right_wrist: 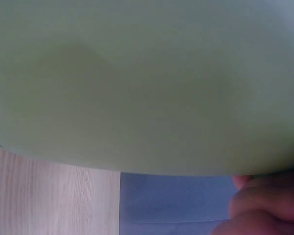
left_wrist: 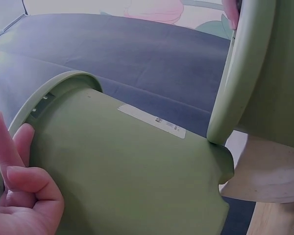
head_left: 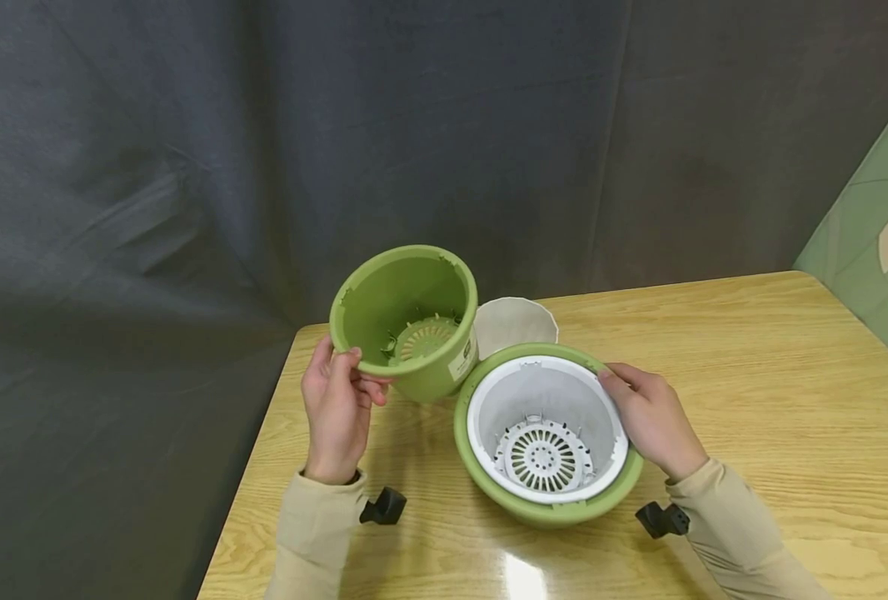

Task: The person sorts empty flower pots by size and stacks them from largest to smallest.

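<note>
A green plastic flowerpot (head_left: 384, 304), its mouth tilted toward me, is held by my left hand (head_left: 337, 425). The thumb lies at the rim and the fingers bend underneath, as the left wrist view also shows. A white label (left_wrist: 154, 120) is stuck on this pot's side, and slots pierce its base. My right hand (head_left: 654, 417) grips the right rim of a nested pair: a white pot (head_left: 489, 400) with a slotted base sits inside a larger green pot (head_left: 549, 514). In the right wrist view the green wall (right_wrist: 137, 107) fills most of the picture, with curled fingers (right_wrist: 269, 200) at its edge.
Behind the pots stands an off-white container (head_left: 515, 323), partly hidden by them. The wooden table (head_left: 751, 400) stretches to the right, with its left edge near my left arm. A dark curtain (head_left: 444, 125) hangs along the back and left.
</note>
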Demonstrator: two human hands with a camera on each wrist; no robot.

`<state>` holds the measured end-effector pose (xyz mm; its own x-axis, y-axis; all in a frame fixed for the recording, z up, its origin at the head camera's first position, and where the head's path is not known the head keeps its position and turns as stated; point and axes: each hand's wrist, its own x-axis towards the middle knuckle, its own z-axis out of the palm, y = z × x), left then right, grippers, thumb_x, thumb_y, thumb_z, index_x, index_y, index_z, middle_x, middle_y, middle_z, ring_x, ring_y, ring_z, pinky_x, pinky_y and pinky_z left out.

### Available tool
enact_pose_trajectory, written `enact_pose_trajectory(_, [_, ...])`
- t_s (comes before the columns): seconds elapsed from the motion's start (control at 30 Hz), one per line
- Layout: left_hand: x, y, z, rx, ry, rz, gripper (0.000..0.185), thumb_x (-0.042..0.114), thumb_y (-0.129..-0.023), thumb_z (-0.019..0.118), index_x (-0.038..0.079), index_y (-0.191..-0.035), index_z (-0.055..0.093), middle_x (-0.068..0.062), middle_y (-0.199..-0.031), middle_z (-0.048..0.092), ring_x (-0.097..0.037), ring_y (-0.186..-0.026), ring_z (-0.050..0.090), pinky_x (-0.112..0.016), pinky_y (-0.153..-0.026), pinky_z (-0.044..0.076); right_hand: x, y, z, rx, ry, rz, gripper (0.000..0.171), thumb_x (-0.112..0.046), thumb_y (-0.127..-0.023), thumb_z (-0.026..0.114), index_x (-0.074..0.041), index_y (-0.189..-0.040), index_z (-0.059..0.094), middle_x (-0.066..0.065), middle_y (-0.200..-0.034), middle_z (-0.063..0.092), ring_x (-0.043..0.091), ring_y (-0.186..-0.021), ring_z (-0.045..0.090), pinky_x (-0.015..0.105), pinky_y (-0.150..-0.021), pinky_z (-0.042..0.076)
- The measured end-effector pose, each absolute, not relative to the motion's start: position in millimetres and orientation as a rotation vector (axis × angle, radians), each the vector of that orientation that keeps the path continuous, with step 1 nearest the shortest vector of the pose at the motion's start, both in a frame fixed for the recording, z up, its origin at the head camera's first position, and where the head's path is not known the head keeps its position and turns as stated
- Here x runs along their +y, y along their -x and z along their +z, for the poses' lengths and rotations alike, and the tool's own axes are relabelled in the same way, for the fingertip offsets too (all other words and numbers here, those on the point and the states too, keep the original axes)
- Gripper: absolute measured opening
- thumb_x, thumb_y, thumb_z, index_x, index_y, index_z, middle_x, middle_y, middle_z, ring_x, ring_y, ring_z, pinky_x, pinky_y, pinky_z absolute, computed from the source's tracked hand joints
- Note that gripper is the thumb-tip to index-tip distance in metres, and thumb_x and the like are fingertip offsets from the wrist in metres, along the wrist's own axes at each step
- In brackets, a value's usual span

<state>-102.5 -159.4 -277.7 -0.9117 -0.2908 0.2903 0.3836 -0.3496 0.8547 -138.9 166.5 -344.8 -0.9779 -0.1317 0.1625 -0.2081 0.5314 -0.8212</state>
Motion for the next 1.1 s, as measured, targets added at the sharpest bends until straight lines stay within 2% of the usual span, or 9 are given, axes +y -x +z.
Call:
enact_pose_trajectory(0.2, [-159, 101, -275, -1.493, 0.101, -2.273, 0.041, -0.002, -0.093, 0.033, -0.015, -0.132, 0.034, -0.006, -0.058, 0.063, -0.007, -0.037, 0.054, -0.018, -0.037, 0.047, 167, 138, -344, -2.677, -0.297, 1.453, 0.052, -0.033, -0.104, 0.032, 0.004, -0.132, 0.056, 0.024, -0.114, 0.067, 0.035, -0.105, 0.064, 0.042, -0.088, 0.051])
enact_pose_trajectory(0.53, [-158, 97, -271, -1.497, 0.109, -2.263, 0.041, -0.002, -0.093, 0.033, -0.014, -0.132, 0.034, -0.006, -0.057, 0.063, -0.007, -0.037, 0.054, -0.018, -0.036, 0.047, 167, 139, -344, -2.675, -0.297, 1.459, 0.051, -0.033, -0.104, 0.033, 0.003, -0.131, 0.056, 0.023, -0.111, 0.068, 0.029, -0.098, 0.066, 0.029, -0.079, 0.053])
enact_pose_trajectory(1.1, [-156, 95, -264, -1.473, 0.176, -2.253, 0.045, -0.004, -0.092, 0.033, -0.014, -0.136, 0.033, -0.006, -0.06, 0.065, -0.008, -0.037, 0.055, -0.019, -0.035, 0.047, 168, 139, -345, -2.68, -0.295, 1.466, 0.052, -0.034, -0.104, 0.032, 0.003, -0.131, 0.056, 0.023, -0.111, 0.068, 0.028, -0.096, 0.067, 0.03, -0.079, 0.053])
